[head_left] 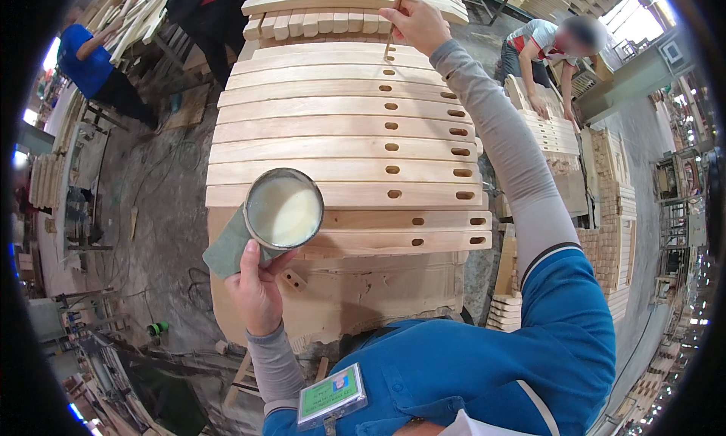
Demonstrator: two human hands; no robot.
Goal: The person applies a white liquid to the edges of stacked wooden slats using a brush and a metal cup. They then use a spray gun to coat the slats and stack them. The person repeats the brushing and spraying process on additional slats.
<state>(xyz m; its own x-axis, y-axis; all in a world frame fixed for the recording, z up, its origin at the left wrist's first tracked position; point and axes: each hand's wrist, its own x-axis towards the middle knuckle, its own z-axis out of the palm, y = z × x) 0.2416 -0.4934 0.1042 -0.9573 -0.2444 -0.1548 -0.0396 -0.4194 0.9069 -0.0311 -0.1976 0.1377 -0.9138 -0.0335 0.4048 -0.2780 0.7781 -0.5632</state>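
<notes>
Left hand [259, 300]: fingers curled round 1 cup [284, 171]. Right hand [420, 27]: fingers pinching 1 stick [389, 46], its end below them. Past the left fingers lie maybe 11 boards [318, 148], the cup hiding bits; right of those fingers, 1 block [293, 280].

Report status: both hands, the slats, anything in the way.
Left hand gripping cup of pale liquid. Right hand holding thin stick, lower end at the slotted slats. Slats laid side by side. Cup blocks view of some nearer slats.

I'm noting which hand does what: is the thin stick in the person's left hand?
No, the right hand grips the stick, while the left hand holds a round cup.
</notes>
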